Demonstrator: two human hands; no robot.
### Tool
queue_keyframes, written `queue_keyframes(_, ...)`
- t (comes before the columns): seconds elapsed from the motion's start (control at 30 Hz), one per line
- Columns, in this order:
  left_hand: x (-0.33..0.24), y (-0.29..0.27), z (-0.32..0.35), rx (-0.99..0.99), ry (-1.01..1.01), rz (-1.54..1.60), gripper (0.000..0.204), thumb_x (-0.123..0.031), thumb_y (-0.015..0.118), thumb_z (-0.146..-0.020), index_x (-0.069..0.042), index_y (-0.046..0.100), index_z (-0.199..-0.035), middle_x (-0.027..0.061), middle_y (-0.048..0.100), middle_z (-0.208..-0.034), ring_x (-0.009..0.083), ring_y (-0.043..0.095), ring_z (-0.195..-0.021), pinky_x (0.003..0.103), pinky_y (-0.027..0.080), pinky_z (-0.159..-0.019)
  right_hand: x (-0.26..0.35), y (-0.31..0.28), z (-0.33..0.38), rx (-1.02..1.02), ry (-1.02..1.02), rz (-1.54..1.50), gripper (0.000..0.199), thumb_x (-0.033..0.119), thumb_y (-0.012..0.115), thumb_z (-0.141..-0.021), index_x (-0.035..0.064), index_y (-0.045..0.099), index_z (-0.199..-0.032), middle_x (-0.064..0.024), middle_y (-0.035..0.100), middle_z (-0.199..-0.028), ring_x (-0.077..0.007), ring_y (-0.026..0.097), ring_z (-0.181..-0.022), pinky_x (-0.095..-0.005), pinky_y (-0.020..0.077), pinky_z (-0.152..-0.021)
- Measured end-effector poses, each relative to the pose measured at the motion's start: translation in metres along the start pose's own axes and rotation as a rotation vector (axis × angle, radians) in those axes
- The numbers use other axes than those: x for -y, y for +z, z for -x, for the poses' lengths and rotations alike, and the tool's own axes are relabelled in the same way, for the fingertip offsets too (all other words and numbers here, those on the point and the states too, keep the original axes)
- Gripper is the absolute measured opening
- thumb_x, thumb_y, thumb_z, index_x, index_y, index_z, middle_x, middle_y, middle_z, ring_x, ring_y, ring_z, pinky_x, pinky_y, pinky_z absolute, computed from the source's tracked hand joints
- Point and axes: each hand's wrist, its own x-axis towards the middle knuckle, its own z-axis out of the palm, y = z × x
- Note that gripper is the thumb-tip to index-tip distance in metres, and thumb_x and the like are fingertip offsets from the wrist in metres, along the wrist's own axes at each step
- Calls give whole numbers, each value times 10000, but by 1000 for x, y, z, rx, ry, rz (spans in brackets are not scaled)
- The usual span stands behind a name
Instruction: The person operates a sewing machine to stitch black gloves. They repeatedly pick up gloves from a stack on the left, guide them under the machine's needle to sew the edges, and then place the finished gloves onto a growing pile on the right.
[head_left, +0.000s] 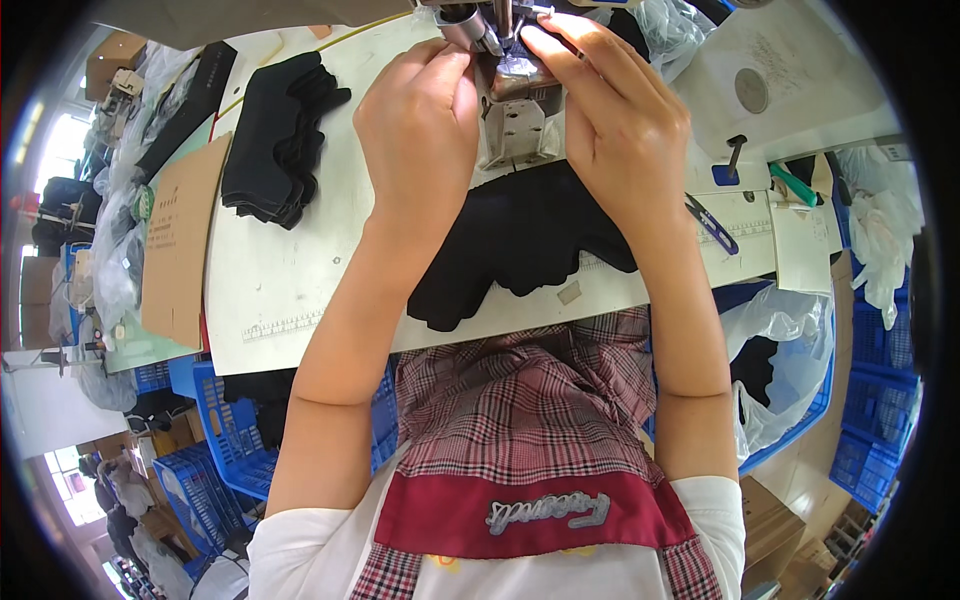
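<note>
Head | brown cardboard sheet (183,240) left | black fabric stack (278,138) beside

We count two hands at the sewing machine (505,40): one left hand (420,120) and one right hand (615,120), both with fingertips up at the needle area. On the desk (270,290) we see one piece of black fabric (520,240) under the machine, one stack of black cut pieces (280,140), one brown cardboard sheet (185,240) and one pair of purple-handled snips (712,225). Below and beside the desk we count at least three blue plastic crates (225,440), though more may be hidden, and one clear plastic bag (790,340) holding dark cloth.
</note>
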Motion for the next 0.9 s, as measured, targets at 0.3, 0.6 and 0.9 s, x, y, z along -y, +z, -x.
queue_keyframes(0.3, 2, -1, 2, -12, 53, -14, 129, -6, 662, -814, 8, 723, -926, 115, 735, -934, 269, 691, -777, 309, 546, -736, 3, 1, 6, 30, 49, 123, 377, -96, 567, -771, 72, 737, -1063, -41, 707, -1093, -238, 704, -954, -330, 558, -781)
queue_keyframes(0.6, 0, -20, 47, 117, -330, 409, 219, -193, 644, -971, -1, 710, -1054, 92, 716, -1079, 208, 653, -965, 306, 470, -887, 4, 1, 8, 24, 50, 131, 409, -106, 556, -739, 66, 736, -1064, -53, 704, -1093, -243, 702, -950, -331, 555, -778)
queue_keyframes(0.9, 21, 21, 1, -3, -984, 1146, 336, -334, 654, -964, -3, 675, -1021, 75, 693, -971, 147, 563, -813, 298, 423, -785, 5, -5, 9, 72, 101, -8, 360, -58, 627, -745, 31, 706, -1084, -101, 681, -1098, -290, 662, -991, -359, 533, -809)
